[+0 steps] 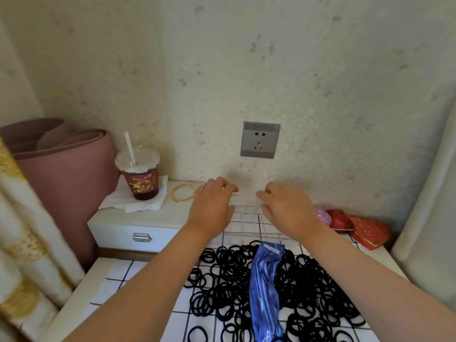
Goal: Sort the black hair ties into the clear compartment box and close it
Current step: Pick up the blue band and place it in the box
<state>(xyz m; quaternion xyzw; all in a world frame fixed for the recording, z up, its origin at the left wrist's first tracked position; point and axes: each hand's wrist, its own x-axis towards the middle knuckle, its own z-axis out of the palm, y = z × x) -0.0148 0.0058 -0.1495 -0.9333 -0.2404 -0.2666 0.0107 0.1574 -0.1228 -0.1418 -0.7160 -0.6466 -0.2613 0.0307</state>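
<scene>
Both hands reach to the 12 o'clock end of the tiled table top (118, 275). There the clear compartment box (251, 228) sits close to the wall, just beyond the heap of black hair ties (222, 280). The left hand (212, 206) and right hand (286, 206) each hold one end of the box's lid (246, 199), with fingers bent over its upper edge and thumbs below. The lid looks raised, so I judge the step in hand to be opening the box, and no ties show inside yet.

To do this well, both ends should lift evenly so the lid does not twist on its hinge. The lid could then rest back against the wall while the base stays flat on the tiles. The plastic is hard to see, so the dividers are better found by touch.

Room is tight at 12 o'clock, where the wall and the socket (259, 139) stand right behind the lid. At 2 o'clock, red pouches (367, 230) lie near the box's right end. At 10 o'clock, on the lower nightstand (118, 230), a gold bangle (183, 193) lies just beside the left hand, and an iced drink cup (140, 178) stands beyond it. A wide sweep to the left could tip the cup.

A blue packet (266, 280) lies across the heap at 6 o'clock and will probably need moving aside. The tiles at 8 o'clock offer free space.
</scene>
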